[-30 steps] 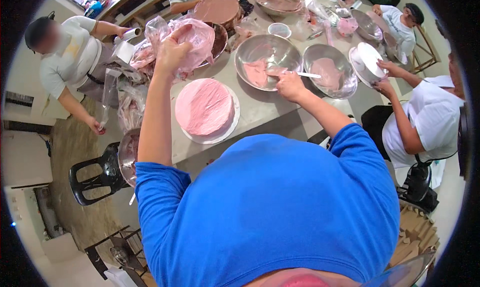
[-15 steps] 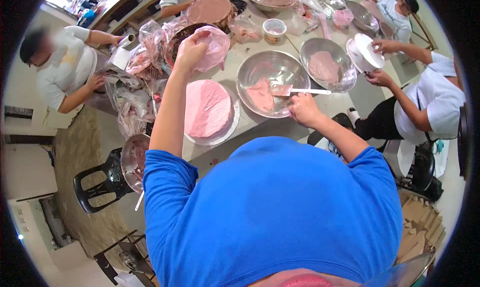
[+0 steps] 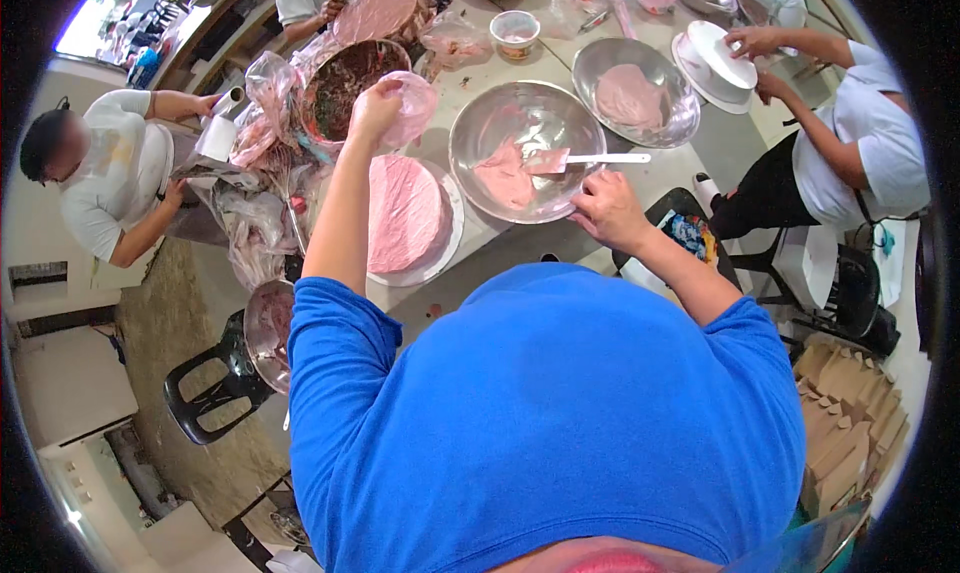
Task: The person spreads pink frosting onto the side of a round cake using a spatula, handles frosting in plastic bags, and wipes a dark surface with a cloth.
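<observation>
My left hand [image 3: 376, 116] is closed on a piece of translucent plastic [image 3: 410, 110] smeared pink, held up above the far side of the cake; I cannot tell if it is a bag or a tub. Below it, a round cake [image 3: 405, 213] with pink icing sits on a white board [image 3: 437, 261]. My right hand [image 3: 610, 213] grips the near right rim of a steel mixing bowl [image 3: 575, 118]. Pink icing [image 3: 505, 178] lies inside that bowl. A white-handled spatula [image 3: 605, 158] rests in it, its blade in the icing and its handle over the right rim.
A second steel bowl [image 3: 682, 98] holds more pink icing. Behind the cake stands a dark-smeared bowl [image 3: 350, 93], with a small tub [image 3: 515, 33] farther right. Crumpled plastic bags [image 3: 255, 233] crowd the left. At the right, a co-worker holds a white turntable [image 3: 725, 58].
My left hand has tilted the translucent plastic and moved slightly down. My right hand stays at the bowl's rim. The whole view has shifted a little.
</observation>
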{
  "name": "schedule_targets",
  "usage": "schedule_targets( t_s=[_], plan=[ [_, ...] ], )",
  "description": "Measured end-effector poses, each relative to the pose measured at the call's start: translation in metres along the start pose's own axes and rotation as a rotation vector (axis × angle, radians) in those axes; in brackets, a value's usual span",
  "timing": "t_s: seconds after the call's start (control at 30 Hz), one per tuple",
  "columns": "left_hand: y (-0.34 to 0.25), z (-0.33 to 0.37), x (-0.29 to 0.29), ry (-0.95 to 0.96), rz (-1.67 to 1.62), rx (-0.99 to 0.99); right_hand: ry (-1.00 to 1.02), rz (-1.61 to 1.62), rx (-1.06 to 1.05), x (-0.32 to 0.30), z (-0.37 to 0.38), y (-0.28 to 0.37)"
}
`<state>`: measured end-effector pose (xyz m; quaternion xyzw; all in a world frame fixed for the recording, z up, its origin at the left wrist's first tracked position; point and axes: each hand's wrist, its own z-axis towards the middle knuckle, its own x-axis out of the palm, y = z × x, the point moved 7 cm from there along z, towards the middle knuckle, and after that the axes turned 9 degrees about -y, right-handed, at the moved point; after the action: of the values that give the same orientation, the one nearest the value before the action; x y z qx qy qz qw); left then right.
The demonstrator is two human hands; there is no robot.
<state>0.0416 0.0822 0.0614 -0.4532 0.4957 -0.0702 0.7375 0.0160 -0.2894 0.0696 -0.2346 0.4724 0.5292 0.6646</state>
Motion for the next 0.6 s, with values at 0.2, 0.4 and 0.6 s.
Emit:
schedule_targets(
  t_s=[0.2,0.4,0.6],
  plan=[
    [0.008,0.003,0.022,0.056,0.07,-0.02,-0.022,-0.06,0.064,-0.013,0.01,-0.021],
    [-0.004,0.001,0.037,0.056,0.339,0.082,0.07,-0.199,0.063,0.003,0.03,-0.039],
    [0.004,0.001,0.044,0.07,0.411,0.074,0.16,-0.29,-0.001,0.027,0.041,-0.046]
  ],
)
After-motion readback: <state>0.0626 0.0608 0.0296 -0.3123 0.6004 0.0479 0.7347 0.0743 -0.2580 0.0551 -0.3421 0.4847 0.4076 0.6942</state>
